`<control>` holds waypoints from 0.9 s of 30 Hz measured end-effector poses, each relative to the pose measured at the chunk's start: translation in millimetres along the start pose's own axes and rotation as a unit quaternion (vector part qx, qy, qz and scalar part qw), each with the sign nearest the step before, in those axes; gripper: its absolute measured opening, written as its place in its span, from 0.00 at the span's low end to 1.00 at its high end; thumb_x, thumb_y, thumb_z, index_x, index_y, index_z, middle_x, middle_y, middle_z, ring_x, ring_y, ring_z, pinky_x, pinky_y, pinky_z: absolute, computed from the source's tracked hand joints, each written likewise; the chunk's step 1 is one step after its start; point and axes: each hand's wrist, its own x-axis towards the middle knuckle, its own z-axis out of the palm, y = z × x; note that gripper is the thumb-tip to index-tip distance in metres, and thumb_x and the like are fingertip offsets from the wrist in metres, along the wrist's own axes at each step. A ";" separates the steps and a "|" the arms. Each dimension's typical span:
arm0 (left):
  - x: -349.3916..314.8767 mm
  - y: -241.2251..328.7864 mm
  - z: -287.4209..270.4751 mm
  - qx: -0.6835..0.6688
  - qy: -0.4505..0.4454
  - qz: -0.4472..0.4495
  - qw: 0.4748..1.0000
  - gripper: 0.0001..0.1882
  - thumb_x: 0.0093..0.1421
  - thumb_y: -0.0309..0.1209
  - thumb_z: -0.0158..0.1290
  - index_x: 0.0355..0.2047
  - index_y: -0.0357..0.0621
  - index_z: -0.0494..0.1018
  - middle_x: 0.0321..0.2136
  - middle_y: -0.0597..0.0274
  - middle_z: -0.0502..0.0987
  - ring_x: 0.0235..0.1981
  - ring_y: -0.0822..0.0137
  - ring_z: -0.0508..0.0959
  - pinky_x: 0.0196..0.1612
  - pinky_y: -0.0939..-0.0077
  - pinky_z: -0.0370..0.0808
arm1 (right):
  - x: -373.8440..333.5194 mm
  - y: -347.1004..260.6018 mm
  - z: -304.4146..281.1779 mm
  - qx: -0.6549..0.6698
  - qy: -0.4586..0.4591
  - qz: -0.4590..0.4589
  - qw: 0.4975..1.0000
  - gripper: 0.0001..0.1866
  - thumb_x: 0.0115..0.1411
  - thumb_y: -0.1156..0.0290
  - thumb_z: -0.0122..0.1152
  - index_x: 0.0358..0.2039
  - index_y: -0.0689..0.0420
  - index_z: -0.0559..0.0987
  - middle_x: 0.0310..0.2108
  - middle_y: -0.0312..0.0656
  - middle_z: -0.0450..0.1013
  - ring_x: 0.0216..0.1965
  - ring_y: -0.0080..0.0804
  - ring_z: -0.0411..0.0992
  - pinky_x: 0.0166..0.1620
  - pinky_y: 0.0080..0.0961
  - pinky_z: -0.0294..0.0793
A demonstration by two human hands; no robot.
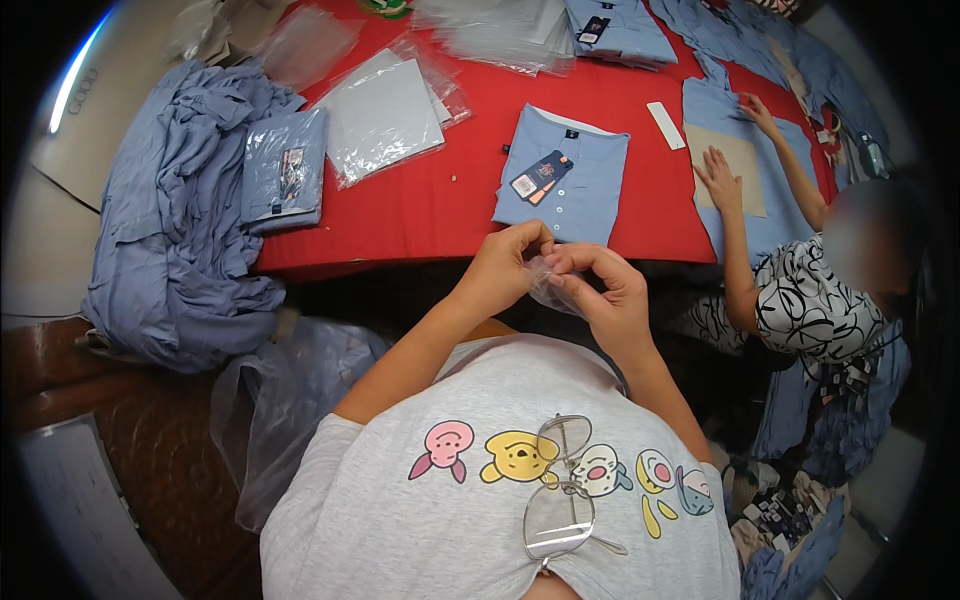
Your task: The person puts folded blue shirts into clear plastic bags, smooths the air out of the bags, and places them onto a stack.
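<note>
Just off the table's front edge, my left hand (503, 268) and my right hand (612, 295) meet, fingertips pinched together. Between them is a small bunched piece of clear plastic (552, 287); its full shape is hidden by the fingers. Right beyond my hands lies a neatly folded blue shirt (600, 165), collar end away from me, with a row of white buttons. A dark hang tag (541, 177) with a smaller orange-edged tag rests on its front.
On the red table (400, 225), a bagged blue shirt (285, 170), white sheets in clear bags (385, 115) and a shirt stack (622, 35) lie around. Loose blue garments (180, 220) heap at left. At right, a co-worker's hands (722, 180) press a tan board (735, 165) on blue cloth.
</note>
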 end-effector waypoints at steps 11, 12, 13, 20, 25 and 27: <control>-1.6 -21.8 -51.8 0.082 -0.199 -0.140 0.966 0.09 0.56 0.20 0.61 0.38 0.39 0.79 0.32 0.66 0.81 0.33 0.75 0.79 0.40 0.75 0.78 | -13.1 1.7 -6.6 0.024 0.040 -0.020 0.999 0.04 0.66 0.85 0.65 0.41 0.66 0.83 0.36 0.40 0.81 0.38 0.22 0.80 0.41 0.19 0.80; -3.3 -23.6 -55.1 0.059 -0.206 -0.145 0.966 0.11 0.57 0.20 0.62 0.41 0.40 0.80 0.34 0.65 0.82 0.35 0.74 0.80 0.43 0.74 0.80 | -11.4 0.5 -9.8 0.054 0.012 0.021 0.998 0.05 0.67 0.85 0.64 0.43 0.66 0.83 0.36 0.40 0.81 0.38 0.21 0.80 0.41 0.18 0.80; -4.1 -24.7 -56.0 0.036 -0.212 -0.149 0.965 0.12 0.58 0.21 0.63 0.43 0.40 0.81 0.36 0.64 0.84 0.38 0.73 0.82 0.45 0.74 0.81 | -6.4 -0.9 -12.3 0.086 -0.001 0.052 0.995 0.05 0.68 0.84 0.64 0.43 0.66 0.83 0.36 0.40 0.81 0.38 0.21 0.80 0.42 0.18 0.80; -8.1 -13.7 -29.9 -0.084 -0.226 -0.154 0.958 0.13 0.69 0.29 0.63 0.52 0.38 0.82 0.46 0.61 0.86 0.47 0.73 0.84 0.55 0.72 0.81 | 22.8 21.3 -16.3 0.355 -0.064 0.227 0.905 0.28 0.76 0.70 0.59 0.72 0.65 0.66 0.58 0.49 0.76 0.57 0.32 0.77 0.56 0.33 0.84; -9.8 -26.6 -35.1 -0.105 -0.211 -0.123 0.964 0.09 0.72 0.31 0.61 0.47 0.39 0.80 0.42 0.63 0.86 0.44 0.72 0.84 0.52 0.72 0.81 | -1.9 58.1 -26.5 0.429 0.031 0.329 0.841 0.23 0.75 0.68 0.62 0.64 0.68 0.73 0.56 0.48 0.78 0.57 0.33 0.79 0.55 0.34 0.84; -8.8 -21.3 -37.4 -0.098 -0.201 -0.133 0.965 0.09 0.71 0.31 0.62 0.46 0.39 0.79 0.40 0.63 0.86 0.43 0.72 0.84 0.51 0.73 0.80 | -11.9 62.5 -28.3 0.405 0.001 0.361 0.840 0.19 0.75 0.68 0.63 0.58 0.68 0.77 0.52 0.48 0.81 0.52 0.33 0.81 0.52 0.32 0.86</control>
